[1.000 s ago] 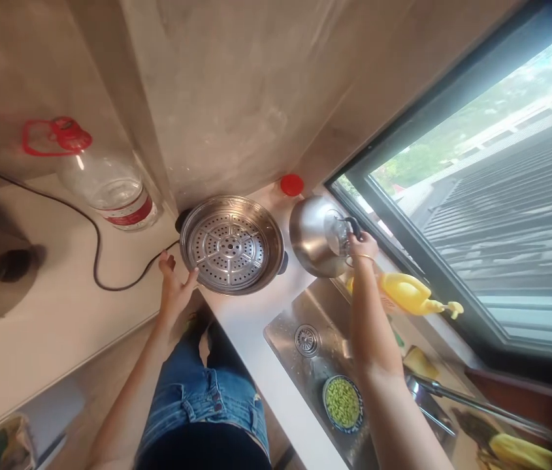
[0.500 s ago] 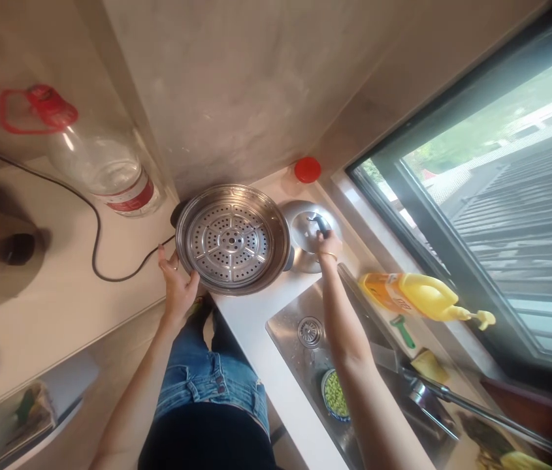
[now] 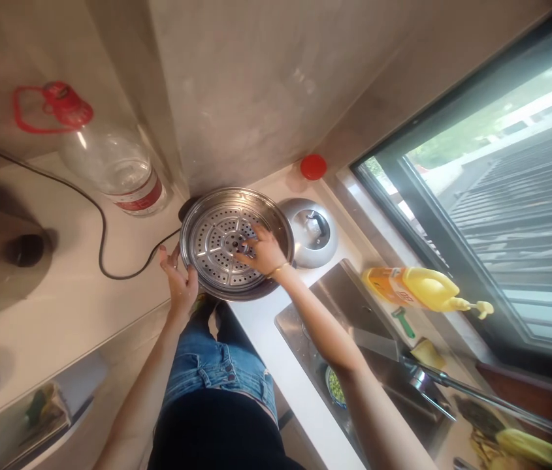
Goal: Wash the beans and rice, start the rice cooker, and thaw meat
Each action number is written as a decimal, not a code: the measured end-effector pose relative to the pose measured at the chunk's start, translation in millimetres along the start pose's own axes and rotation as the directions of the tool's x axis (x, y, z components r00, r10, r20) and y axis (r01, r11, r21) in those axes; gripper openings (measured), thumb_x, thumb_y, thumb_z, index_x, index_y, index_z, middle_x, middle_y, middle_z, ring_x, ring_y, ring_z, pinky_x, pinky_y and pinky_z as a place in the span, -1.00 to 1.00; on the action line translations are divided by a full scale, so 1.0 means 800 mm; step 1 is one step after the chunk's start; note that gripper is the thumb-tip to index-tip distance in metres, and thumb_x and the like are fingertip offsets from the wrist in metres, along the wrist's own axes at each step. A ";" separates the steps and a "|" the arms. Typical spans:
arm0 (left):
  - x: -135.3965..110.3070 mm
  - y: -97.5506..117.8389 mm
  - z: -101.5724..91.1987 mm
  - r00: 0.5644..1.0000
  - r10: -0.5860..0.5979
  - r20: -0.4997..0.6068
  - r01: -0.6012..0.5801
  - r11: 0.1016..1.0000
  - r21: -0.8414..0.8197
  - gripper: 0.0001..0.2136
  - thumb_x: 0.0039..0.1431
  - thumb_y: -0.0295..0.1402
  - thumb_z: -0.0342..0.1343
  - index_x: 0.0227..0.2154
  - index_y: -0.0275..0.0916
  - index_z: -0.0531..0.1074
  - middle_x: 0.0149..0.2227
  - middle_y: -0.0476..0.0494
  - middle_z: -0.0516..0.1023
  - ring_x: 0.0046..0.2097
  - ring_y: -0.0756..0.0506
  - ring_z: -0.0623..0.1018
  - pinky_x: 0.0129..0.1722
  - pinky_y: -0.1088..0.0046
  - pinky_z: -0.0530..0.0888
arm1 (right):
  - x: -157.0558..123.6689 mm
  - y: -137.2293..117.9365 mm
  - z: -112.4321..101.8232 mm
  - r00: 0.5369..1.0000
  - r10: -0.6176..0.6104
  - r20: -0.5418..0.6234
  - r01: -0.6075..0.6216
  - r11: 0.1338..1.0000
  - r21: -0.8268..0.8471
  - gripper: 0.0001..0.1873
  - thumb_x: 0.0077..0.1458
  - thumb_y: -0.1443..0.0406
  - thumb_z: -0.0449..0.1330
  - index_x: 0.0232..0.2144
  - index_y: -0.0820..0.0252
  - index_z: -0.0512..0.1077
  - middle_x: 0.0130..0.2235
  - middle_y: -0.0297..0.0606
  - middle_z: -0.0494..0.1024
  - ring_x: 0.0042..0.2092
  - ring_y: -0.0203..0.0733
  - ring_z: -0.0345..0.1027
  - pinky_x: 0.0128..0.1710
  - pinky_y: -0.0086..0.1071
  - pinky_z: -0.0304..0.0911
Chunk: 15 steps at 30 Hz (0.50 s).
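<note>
A round metal steamer pot point(image 3: 285, 261) stands at the counter corner, with a perforated steamer rack point(image 3: 211, 251) inside. My right hand point(image 3: 266, 253) is over the middle of the rack, fingers apart and pointing left. Whether its fingertips touch the metal I cannot tell. At the pot's near left side is my left hand point(image 3: 180, 284), thumb and fingers spread next to the rim; contact is unclear. Right of the pot, a domed metal lid point(image 3: 300, 254) with a dark handle lies on the counter.
A large clear bottle point(image 3: 129, 170) with a red handle stands left, near a dark cord point(image 3: 103, 241). To the right is the sink point(image 3: 349, 294) with a bowl of green beans or peas point(image 3: 335, 385) and a faucet point(image 3: 420, 382). A yellow pump bottle point(image 3: 413, 287) and green peeler point(image 3: 405, 323) are by the window.
My right hand has let go of the lid's handle and moved left over the steamer rack. My left hand stays beside the pot. The view has shifted slightly.
</note>
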State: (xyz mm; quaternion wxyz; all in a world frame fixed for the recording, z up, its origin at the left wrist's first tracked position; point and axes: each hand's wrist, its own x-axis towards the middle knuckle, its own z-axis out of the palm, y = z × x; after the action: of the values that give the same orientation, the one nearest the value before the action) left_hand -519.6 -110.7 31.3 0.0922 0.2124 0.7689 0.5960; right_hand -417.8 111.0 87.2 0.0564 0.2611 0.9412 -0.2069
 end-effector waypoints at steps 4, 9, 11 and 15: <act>0.000 -0.001 0.002 1.000 0.011 0.014 -0.011 1.000 -0.002 -0.34 0.32 -0.25 -0.03 0.32 -0.35 -0.24 0.30 -0.62 0.13 0.37 -0.19 0.23 0.35 0.15 0.14 | 0.015 -0.053 0.049 0.970 0.182 0.164 -0.160 0.977 -0.139 -0.42 0.02 0.08 0.37 0.01 0.29 0.45 0.40 0.21 0.00 0.43 0.31 -0.25 0.27 0.40 -0.24; -0.006 -0.003 -0.006 1.000 -0.028 0.013 0.029 0.997 -0.073 -0.35 0.37 -0.15 -0.09 0.33 -0.37 -0.23 0.32 -0.65 0.11 0.38 -0.19 0.20 0.36 0.12 0.10 | 0.025 -0.041 0.055 0.972 0.169 0.163 -0.159 0.985 -0.071 -0.48 -0.05 0.04 0.41 -0.12 0.24 0.50 0.39 0.17 0.02 0.44 0.32 -0.31 0.25 0.44 -0.26; -0.010 -0.006 -0.015 0.999 -0.043 0.001 0.042 0.991 -0.123 -0.35 0.38 -0.09 -0.14 0.33 -0.36 -0.22 0.31 -0.65 0.15 0.38 -0.19 0.20 0.34 0.12 0.13 | 0.025 -0.029 0.045 0.985 0.119 0.125 -0.126 0.991 0.044 -0.46 -0.14 -0.01 0.45 -0.21 0.23 0.52 0.36 0.14 0.08 0.42 0.34 -0.22 0.25 0.40 -0.18; -0.018 -0.008 -0.044 0.998 -0.030 -0.054 0.020 0.985 -0.171 -0.33 0.38 -0.01 -0.19 0.34 -0.36 -0.21 0.28 -0.63 0.21 0.35 -0.17 0.24 0.34 0.12 0.11 | 0.011 -0.009 -0.012 0.995 -0.091 0.029 0.080 0.960 0.270 -0.46 -0.18 -0.09 0.43 -0.30 0.19 0.50 0.31 0.05 0.19 0.35 0.20 0.06 0.29 0.10 0.05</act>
State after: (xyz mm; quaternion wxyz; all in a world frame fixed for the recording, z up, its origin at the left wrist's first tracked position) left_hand -521.8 -149.3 33.4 0.0960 0.1773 0.7199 0.6641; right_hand -429.0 113.4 96.6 0.0307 0.2212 0.9136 -0.3399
